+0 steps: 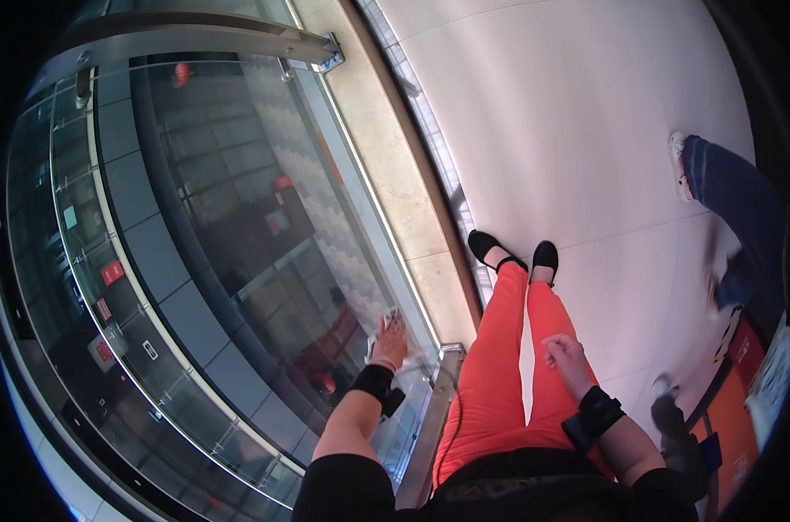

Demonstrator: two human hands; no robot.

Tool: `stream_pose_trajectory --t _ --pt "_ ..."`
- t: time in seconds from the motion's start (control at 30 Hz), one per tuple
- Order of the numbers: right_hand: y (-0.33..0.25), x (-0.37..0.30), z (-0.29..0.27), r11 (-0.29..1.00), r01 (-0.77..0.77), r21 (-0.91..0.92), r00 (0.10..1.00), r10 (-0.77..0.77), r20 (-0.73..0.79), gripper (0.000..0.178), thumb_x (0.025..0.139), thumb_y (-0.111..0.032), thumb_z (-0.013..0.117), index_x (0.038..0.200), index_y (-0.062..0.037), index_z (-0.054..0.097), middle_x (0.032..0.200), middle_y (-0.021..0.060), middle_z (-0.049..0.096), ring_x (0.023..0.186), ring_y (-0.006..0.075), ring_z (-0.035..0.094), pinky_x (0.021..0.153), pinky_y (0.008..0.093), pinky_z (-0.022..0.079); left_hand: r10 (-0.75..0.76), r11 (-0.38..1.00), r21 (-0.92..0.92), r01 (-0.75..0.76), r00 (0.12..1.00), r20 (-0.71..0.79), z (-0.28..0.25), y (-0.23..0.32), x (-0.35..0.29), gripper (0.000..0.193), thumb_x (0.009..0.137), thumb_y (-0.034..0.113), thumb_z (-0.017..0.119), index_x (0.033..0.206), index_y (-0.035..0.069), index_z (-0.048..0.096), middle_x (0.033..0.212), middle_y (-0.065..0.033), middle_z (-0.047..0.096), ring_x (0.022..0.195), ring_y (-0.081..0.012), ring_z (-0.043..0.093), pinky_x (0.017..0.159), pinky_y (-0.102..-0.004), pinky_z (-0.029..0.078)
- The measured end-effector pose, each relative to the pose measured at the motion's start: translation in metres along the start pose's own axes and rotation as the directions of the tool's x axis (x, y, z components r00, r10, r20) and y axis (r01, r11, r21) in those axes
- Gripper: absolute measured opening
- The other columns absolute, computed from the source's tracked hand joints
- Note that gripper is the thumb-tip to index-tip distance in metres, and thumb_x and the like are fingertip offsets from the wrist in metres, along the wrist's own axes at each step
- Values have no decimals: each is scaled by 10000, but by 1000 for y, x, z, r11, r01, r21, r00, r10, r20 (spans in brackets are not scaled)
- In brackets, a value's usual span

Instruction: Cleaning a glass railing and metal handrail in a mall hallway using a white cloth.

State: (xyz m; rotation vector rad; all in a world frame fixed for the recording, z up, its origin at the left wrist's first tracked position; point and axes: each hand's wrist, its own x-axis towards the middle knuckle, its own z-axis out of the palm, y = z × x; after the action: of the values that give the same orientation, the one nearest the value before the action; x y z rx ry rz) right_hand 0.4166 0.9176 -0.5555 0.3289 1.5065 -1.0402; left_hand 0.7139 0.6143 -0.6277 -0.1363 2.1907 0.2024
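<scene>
My left hand (389, 344) reaches over to the inner face of a glass railing panel (264, 261). Under its fingers is what looks like a small greyish cloth (394, 317), pressed against the glass; most of it is hidden. In front of my red trousers hangs my right hand (567, 355), its fingers curled in loosely with nothing visible in them. Each wrist wears a black band. A metal handrail (204, 43) runs along the railing, with a bracket at its end.
Beside my black shoes runs a pale stone ledge (395, 183) at the foot of the glass. Beyond the glass, a lower level and a curved railing (121, 339) show. To the right, other people's legs (726, 178) stand on the pale floor, near an orange panel (730, 426).
</scene>
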Motion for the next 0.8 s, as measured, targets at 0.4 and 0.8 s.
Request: stream_pose_trajectory --t 0.4,0.8 --pt "17 -3 -41 987 52 -153 998 -46 40 138 900 -161 561 908 -29 602 668 10 566 587 74 546 539 204 436 -459 786 308 536 840 -289 -157 -57 16 532 806 115 492 1323 4 432 1359 -146 402 1319 -294 323 1101 -546 147" --pt "31 -14 -51 988 48 -147 996 -36 84 126 903 -111 521 879 -16 601 661 5 556 567 71 521 528 202 420 -542 801 82 593 777 -321 -124 -32 -4 618 802 200 550 1381 81 371 1468 -64 273 1380 -287 205 1108 -550 121"
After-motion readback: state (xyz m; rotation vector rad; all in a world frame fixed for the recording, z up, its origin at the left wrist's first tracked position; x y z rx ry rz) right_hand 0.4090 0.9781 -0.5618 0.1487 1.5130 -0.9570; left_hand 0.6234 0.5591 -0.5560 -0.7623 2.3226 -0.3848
